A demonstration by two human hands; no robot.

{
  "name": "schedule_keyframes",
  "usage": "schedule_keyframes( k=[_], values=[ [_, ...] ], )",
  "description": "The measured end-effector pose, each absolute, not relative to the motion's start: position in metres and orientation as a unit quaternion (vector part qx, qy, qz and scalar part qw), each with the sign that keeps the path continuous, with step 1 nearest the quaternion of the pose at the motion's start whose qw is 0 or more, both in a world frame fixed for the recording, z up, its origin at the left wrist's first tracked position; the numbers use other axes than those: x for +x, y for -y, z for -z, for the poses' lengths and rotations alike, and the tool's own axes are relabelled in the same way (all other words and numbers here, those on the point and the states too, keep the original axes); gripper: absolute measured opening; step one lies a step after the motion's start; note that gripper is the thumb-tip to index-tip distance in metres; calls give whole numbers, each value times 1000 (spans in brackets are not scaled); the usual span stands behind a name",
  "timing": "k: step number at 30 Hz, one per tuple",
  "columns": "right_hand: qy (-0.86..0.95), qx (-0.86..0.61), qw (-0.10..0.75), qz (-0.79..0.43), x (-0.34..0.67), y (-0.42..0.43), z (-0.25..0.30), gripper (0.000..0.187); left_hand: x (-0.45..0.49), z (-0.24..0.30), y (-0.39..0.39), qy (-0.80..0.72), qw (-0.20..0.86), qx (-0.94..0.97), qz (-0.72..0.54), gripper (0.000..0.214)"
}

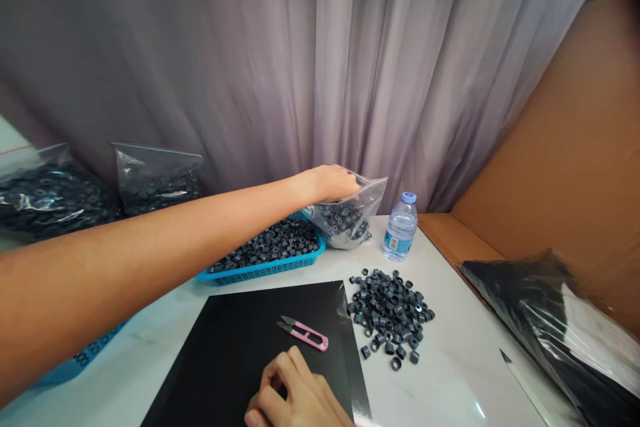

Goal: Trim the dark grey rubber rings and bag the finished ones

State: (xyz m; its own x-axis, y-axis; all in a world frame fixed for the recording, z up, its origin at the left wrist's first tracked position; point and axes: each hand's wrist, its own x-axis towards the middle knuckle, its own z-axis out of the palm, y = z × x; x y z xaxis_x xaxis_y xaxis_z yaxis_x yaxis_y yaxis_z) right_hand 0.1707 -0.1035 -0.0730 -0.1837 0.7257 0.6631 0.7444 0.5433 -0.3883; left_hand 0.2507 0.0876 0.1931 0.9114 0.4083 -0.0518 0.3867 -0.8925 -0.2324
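Observation:
My left hand [330,182] reaches far across the table and grips the top of a clear plastic bag [350,214] partly filled with small dark grey rings. The bag stands at the far end of a blue basket [265,270] heaped with the same rings. My right hand [295,397] rests near the front edge on a black mat [235,347], fingers curled together; nothing shows in them. Pink thread snips [305,334] lie on the mat just beyond that hand. A loose pile of grey rings [390,314] sits on the white table right of the mat.
A small water bottle [400,227] stands behind the loose pile. Two more bags of rings [95,190] lean against the curtain at the left. A large dark plastic bag [555,320] lies in a cardboard box at the right. A second blue basket's edge [85,355] shows under my left arm.

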Motion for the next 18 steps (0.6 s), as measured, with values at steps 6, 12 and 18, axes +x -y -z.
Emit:
schedule_keyframes(
  k=[6, 12, 18],
  values=[
    [787, -469, 401, -12, 180, 109, 57, 10, 260, -185, -101, 225, -8, -967, -116, 33],
    [809, -450, 377, -23, 188, 114, 42, 9, 266, -176, -120, 243, -155, -948, -136, 42],
    [814, -453, 362, -9, 189, 114, 41, 13, 264, -171, -127, 281, -229, -919, -157, 35]
  ],
)
